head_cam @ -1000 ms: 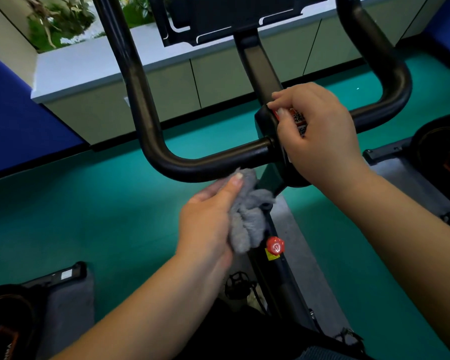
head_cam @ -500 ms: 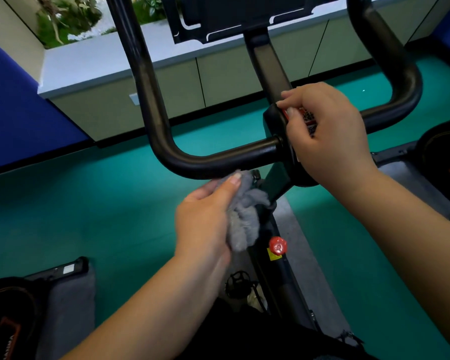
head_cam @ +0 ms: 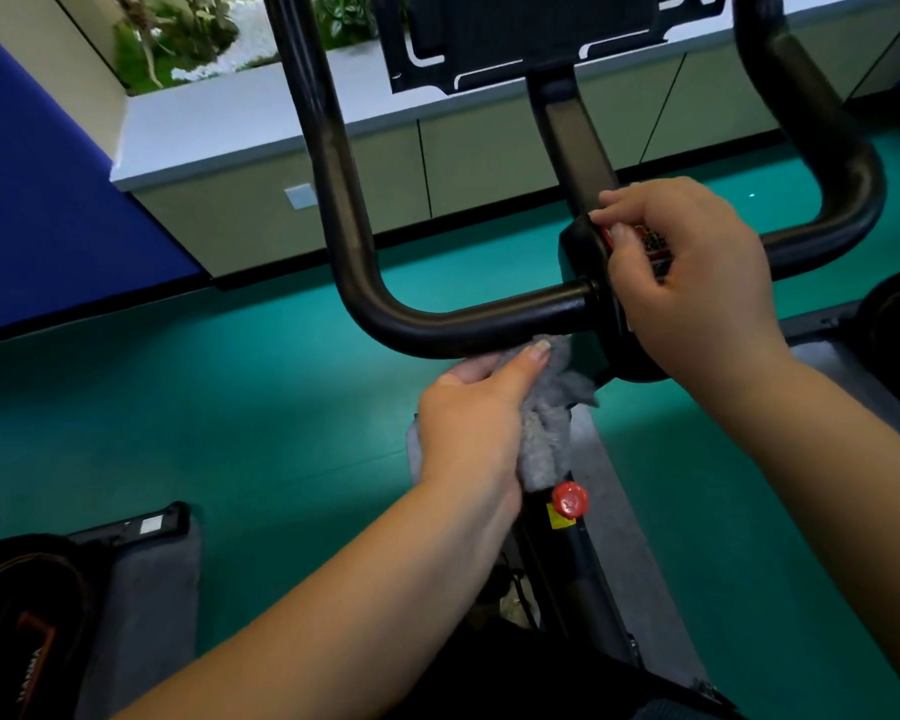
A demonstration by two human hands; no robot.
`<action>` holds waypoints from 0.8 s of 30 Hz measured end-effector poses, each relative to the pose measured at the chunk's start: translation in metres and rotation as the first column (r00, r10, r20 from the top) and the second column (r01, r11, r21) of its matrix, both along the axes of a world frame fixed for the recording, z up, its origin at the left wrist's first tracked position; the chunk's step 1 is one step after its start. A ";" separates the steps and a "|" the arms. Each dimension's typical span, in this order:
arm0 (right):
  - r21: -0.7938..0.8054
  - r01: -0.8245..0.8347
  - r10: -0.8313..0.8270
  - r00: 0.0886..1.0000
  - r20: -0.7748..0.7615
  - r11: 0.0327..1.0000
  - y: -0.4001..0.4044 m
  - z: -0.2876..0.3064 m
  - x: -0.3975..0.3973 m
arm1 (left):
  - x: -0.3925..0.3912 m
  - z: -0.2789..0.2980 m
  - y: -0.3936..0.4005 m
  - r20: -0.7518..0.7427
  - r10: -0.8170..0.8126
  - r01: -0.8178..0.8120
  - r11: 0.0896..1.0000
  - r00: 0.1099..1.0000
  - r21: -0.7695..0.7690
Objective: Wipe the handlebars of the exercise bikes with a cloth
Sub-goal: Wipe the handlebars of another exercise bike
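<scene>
A black U-shaped handlebar point(head_cam: 437, 324) of an exercise bike runs across the middle of the view, with a black console point(head_cam: 520, 33) above it. My left hand point(head_cam: 474, 423) grips a bunched grey cloth point(head_cam: 546, 413) just under the left half of the crossbar; the cloth's top touches the bar's underside. My right hand point(head_cam: 692, 283) is curled over the handlebar's black centre clamp point(head_cam: 578, 252), with fingertips on a red-marked part. The right side of the bar point(head_cam: 842, 200) curves up beyond that hand.
A red knob point(head_cam: 569, 500) sits on the bike frame below the cloth. Grey mats and dark parts of neighbouring bikes point(head_cam: 27, 626) lie at the lower left and right edge point(head_cam: 894, 324). Green floor, a low cabinet point(head_cam: 479, 163) and a blue wall point(head_cam: 37, 210) lie ahead.
My left hand has lifted the cloth slightly, from just below the crossbar up against its underside. My right hand has stayed on the centre clamp.
</scene>
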State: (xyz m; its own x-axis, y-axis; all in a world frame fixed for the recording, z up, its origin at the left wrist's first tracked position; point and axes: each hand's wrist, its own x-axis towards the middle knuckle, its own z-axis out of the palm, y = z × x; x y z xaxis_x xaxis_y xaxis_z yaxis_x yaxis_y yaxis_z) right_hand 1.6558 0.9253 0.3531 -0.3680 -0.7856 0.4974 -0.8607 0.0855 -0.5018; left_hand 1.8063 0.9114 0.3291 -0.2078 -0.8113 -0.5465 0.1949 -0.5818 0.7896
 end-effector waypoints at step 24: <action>0.019 0.027 -0.028 1.000 0.011 0.999 0.001 0.003 0.004 | 0.064 -0.002 -0.023 0.092 0.180 -0.156 0.962 0.979 -0.224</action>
